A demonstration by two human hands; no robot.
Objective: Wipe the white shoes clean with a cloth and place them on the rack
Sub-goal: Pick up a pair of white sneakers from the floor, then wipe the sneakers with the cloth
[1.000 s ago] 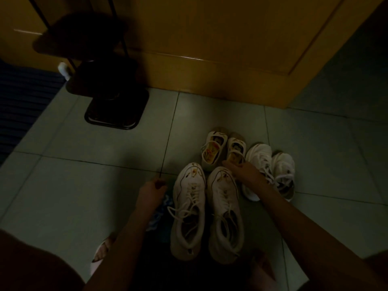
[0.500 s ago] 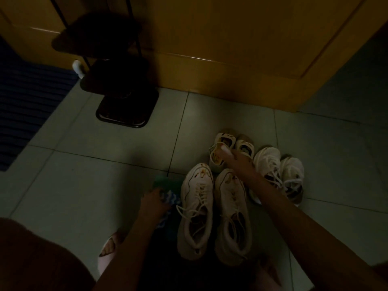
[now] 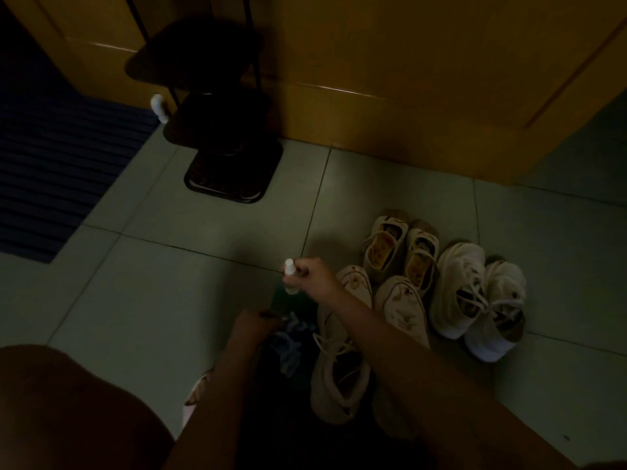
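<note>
The right hand (image 3: 314, 278) has swung left, fisted around a small bottle (image 3: 290, 278); the left hand (image 3: 252, 322) seemingly clutches the cloth (image 3: 288, 340).

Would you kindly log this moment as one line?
right hand: holds bottle | left hand: on cloth | shoes: floor | rack: empty

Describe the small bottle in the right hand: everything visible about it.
The small bottle looks clear-bodied with a white cap or nozzle on top. The right hand grips it upright, lifted off the tiled floor, to the left of the large white shoes and above the dark cloth. Dim light hides any label or contents.
</note>
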